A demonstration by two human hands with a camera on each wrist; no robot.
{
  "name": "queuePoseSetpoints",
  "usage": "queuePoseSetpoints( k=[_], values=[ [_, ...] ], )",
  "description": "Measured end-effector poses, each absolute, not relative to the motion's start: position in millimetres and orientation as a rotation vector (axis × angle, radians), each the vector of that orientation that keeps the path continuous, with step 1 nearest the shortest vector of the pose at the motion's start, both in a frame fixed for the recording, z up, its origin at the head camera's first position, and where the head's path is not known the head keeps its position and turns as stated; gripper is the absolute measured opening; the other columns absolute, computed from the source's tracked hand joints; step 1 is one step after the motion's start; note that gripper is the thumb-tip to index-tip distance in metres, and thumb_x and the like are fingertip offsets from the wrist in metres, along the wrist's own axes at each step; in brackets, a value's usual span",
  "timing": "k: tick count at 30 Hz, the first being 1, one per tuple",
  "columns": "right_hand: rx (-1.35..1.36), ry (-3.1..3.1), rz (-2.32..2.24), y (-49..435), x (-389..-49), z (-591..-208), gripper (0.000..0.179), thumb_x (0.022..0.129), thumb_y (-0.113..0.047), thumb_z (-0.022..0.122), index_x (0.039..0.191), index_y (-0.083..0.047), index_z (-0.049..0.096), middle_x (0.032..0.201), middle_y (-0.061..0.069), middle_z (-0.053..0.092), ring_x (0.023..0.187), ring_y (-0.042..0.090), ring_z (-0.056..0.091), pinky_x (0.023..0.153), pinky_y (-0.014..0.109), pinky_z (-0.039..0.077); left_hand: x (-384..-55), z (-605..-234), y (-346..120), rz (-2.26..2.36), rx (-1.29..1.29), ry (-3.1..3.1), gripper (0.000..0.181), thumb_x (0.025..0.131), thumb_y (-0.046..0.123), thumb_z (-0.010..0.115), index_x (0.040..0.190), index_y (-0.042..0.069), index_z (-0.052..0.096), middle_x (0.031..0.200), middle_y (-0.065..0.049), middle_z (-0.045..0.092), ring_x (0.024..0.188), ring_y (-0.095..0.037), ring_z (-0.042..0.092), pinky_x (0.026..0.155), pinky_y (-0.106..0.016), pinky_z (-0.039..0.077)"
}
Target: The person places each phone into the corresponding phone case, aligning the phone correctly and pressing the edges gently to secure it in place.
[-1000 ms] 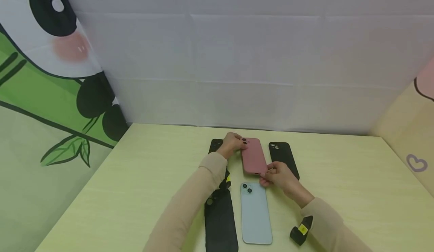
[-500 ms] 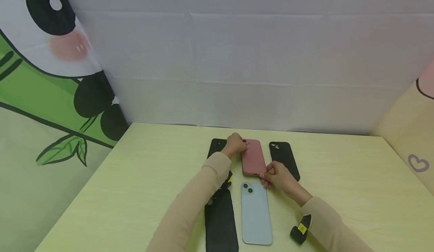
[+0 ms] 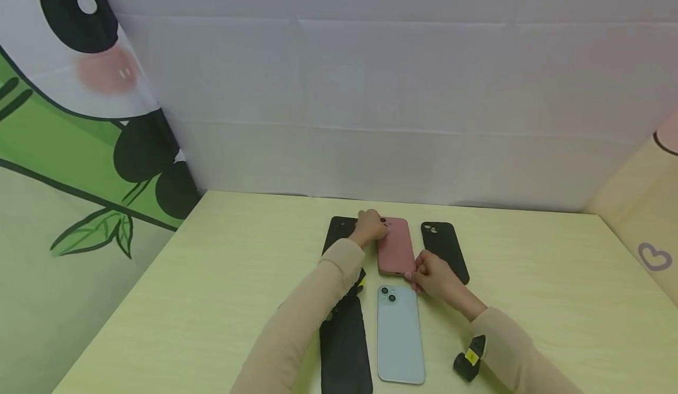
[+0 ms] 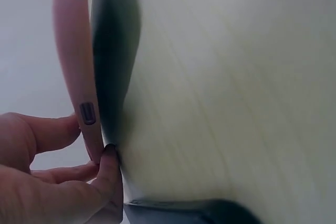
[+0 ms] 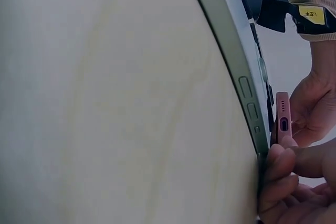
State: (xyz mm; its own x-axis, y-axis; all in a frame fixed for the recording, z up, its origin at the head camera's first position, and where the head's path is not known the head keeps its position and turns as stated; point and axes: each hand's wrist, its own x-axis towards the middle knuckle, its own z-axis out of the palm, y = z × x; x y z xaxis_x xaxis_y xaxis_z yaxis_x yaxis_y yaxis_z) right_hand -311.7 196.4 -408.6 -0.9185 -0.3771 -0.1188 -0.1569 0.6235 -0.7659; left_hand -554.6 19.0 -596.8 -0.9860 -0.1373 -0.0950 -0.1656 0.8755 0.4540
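A pink phone (image 3: 395, 250) with dark lenses at its top lies near the back of the table, its edge seen close up in the left wrist view. My left hand (image 3: 369, 228) pinches its upper left edge between thumb and fingers. At its lower right corner my right hand (image 3: 435, 275) pinches the edge, beside the charging port end. In front of it lies a pale blue phone (image 3: 401, 335), lenses up. Right of it a black phone case (image 3: 446, 252) lies flat, partly behind my right hand.
A black phone-shaped item (image 3: 340, 229) lies at the back left, partly covered by my left hand and sleeve. Another long black one (image 3: 346, 347) lies at the front left. The table (image 3: 212, 300) meets a pale hanging sheet (image 3: 371, 88) at its far edge.
My left hand has shifted slightly right along the pink phone's top, uncovering more of the back left black item. My right hand has drawn slightly left; the pink phone has barely moved.
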Motion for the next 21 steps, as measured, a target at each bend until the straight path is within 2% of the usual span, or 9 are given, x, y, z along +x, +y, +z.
queuePoseSetpoints(
  k=[3, 9, 11, 13, 21],
  values=[
    [-0.504, 2.653, -1.085, 197.1, -312.5, -411.2, 0.014, 0.088, -0.007, 0.058, 0.087, -0.002, 0.046, 0.058, 0.001, 0.057, 0.052, 0.009, 0.045, 0.046, 0.02, 0.034, -547.5, -587.1, 20.4, 0.674, -0.211, 2.996, 0.023, 0.07, 0.034, 0.064, 0.077, 0.013, 0.057, 0.09, -0.007, 0.051, 0.091, -0.026, 0.039, 0.072, -0.047, 0.04],
    [-0.55, 2.701, -1.011, 195.4, -312.5, -412.1, 0.013, 0.087, -0.006, 0.058, 0.085, -0.003, 0.046, 0.059, 0.001, 0.055, 0.052, 0.01, 0.045, 0.046, 0.022, 0.035, -435.1, -446.3, 31.9, 0.663, -0.19, 2.926, 0.02, 0.079, 0.016, 0.059, 0.092, 0.001, 0.061, 0.104, -0.015, 0.051, 0.094, -0.025, 0.044, 0.083, -0.042, 0.042],
    [-0.535, 2.705, -0.999, 194.0, -312.3, -411.0, 0.014, 0.087, -0.006, 0.059, 0.084, -0.003, 0.046, 0.059, 0.001, 0.054, 0.052, 0.01, 0.044, 0.046, 0.021, 0.035, -409.1, -416.0, 34.8, 0.648, -0.184, 2.921, 0.02, 0.081, 0.013, 0.057, 0.095, 0.0, 0.061, 0.105, -0.014, 0.051, 0.093, -0.023, 0.043, 0.084, -0.039, 0.042],
    [-0.53, 2.712, -0.981, 193.0, -312.0, -409.9, 0.013, 0.086, -0.006, 0.06, 0.084, -0.003, 0.047, 0.059, 0.001, 0.054, 0.052, 0.01, 0.044, 0.046, 0.021, 0.035, -394.3, -400.3, 37.0, 0.62, -0.172, 2.931, 0.019, 0.083, 0.012, 0.055, 0.096, 0.0, 0.061, 0.105, -0.014, 0.051, 0.092, -0.021, 0.041, 0.083, -0.036, 0.042],
    [-0.498, 2.726, -0.962, 192.1, -312.7, -408.1, 0.014, 0.083, -0.005, 0.062, 0.084, -0.001, 0.049, 0.059, 0.002, 0.054, 0.052, 0.011, 0.045, 0.047, 0.023, 0.035, -392.1, -398.5, 36.6, 0.671, -0.156, 2.897, 0.019, 0.085, 0.011, 0.054, 0.099, -0.001, 0.06, 0.105, -0.015, 0.051, 0.091, -0.023, 0.039, 0.081, -0.037, 0.04]
  ],
)
